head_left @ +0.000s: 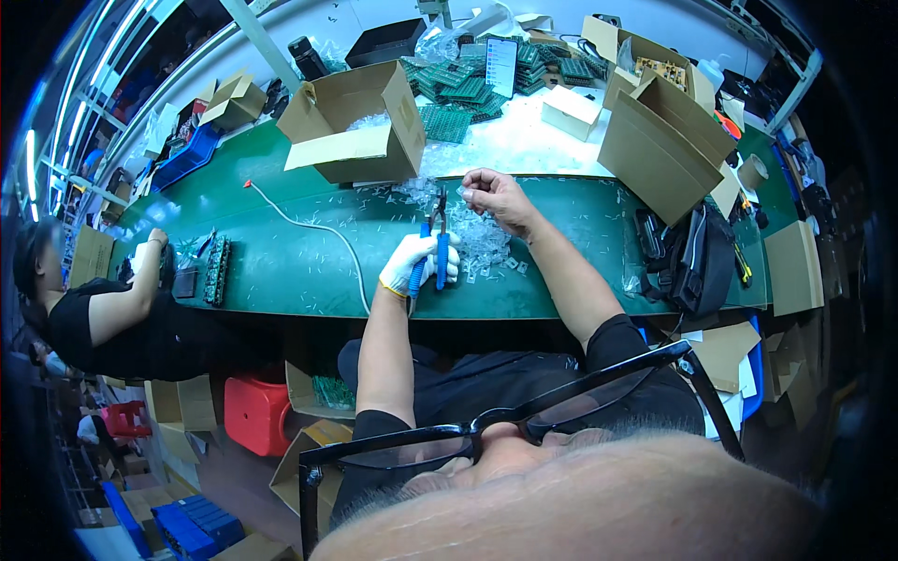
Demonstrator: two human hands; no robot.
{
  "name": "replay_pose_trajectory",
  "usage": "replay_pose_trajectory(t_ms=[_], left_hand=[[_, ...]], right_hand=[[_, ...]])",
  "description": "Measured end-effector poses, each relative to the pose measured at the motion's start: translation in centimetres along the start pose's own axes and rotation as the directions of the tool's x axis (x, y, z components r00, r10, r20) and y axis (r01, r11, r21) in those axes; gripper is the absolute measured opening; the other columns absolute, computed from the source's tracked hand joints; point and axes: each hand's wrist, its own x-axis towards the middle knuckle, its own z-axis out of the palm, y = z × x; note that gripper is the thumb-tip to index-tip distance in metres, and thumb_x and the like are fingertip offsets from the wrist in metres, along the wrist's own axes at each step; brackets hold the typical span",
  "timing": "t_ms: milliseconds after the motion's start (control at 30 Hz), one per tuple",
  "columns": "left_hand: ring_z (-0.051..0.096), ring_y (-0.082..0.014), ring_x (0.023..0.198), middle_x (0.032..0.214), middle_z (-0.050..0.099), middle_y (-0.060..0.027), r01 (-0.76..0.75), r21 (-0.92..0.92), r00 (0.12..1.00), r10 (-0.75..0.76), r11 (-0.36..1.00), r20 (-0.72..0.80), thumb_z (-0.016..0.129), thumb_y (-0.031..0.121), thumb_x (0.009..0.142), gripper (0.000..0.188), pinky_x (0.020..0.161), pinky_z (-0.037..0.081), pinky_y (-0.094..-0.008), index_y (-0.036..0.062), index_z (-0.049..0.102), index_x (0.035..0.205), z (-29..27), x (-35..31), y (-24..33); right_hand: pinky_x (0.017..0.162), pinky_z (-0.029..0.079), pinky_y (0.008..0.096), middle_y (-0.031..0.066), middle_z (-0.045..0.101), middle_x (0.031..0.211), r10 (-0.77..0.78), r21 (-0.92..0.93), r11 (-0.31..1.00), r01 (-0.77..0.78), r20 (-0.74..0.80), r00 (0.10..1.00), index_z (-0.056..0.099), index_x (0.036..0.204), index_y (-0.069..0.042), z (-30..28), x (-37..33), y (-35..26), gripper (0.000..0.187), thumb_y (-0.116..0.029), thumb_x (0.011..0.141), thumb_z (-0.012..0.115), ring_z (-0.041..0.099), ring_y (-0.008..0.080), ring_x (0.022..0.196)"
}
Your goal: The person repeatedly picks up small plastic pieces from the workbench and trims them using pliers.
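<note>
Left hand: I see the left hand (pixel 412 260) in a white glove (pixel 400 266), near the middle of the desk (pixel 552 292).
Left fingers: wrapped around the blue grips of the pliers (pixel 442 254).
Pliers: upright in the left hand, nose pointing to the far side of the desk; the two grips stand apart at their lower ends.
Right hand: the right hand (pixel 503 202) is bare and raised beside the nose of the pliers, not touching it as far as I can see.
Right fingers: curled, thumb and forefinger close together; I cannot tell whether they pinch a small piece.
Clear bits: a pile of clear bits (pixel 488 247) lies on the desk between the hands, with strays scattered around it.
Far side, left: an open carton (pixel 404 117), flaps out.
Far side, centre: stacked green boards (pixel 445 124), with a white box (pixel 571 113) to their right.
Right side: a tilted brown box (pixel 655 154); a black bag (pixel 703 262) nearer me.
Cord: a white cord (pixel 329 230) curves across the desk, left of the glove.
Far left: a co-worker (pixel 94 323) sits at the same desk.
</note>
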Motion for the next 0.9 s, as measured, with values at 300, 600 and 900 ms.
replay_pose_trajectory(t_ms=[300,600,900], left_hand=[[0.076,-0.0261,0.083,0.102,0.076,-0.0187,0.072,0.054,0.997,-0.072,0.996,0.005,0.080,0.037,0.096,0.065,0.077,0.065,-0.0441,-0.0114,0.062,0.136,0.1,0.6,0.0],[0.076,-0.0264,0.082,0.101,0.076,-0.0186,0.099,0.075,0.995,-0.096,0.992,-0.036,0.080,0.036,0.095,0.064,0.076,0.065,-0.0437,-0.0117,0.063,0.134,0.2,0.6,0.0],[0.076,-0.0267,0.081,0.100,0.075,-0.0185,0.035,0.072,0.998,-0.031,0.997,-0.047,0.079,0.044,0.093,0.072,0.076,0.065,-0.0443,-0.0127,0.063,0.135,0.2,0.5,-0.3]], right_hand=[[0.069,0.053,0.0269,0.0014,0.073,0.093,-0.016,-0.006,1.000,0.015,-0.046,0.999,0.076,0.117,-0.001,-0.4,0.6,1.4,0.022,-0.009,0.097,0.078,0.064,0.0088,0.078],[0.067,0.051,0.0279,0.0007,0.069,0.091,0.046,-0.020,0.999,-0.047,-0.038,0.998,0.073,0.125,0.000,-0.3,0.6,0.9,0.029,-0.007,0.098,0.076,0.062,0.0095,0.075],[0.077,0.053,0.0297,0.0011,0.066,0.091,0.208,0.044,0.977,-0.207,-0.026,0.978,0.073,0.123,-0.004,-0.7,0.7,1.1,0.023,-0.008,0.105,0.060,0.062,0.0119,0.083]])
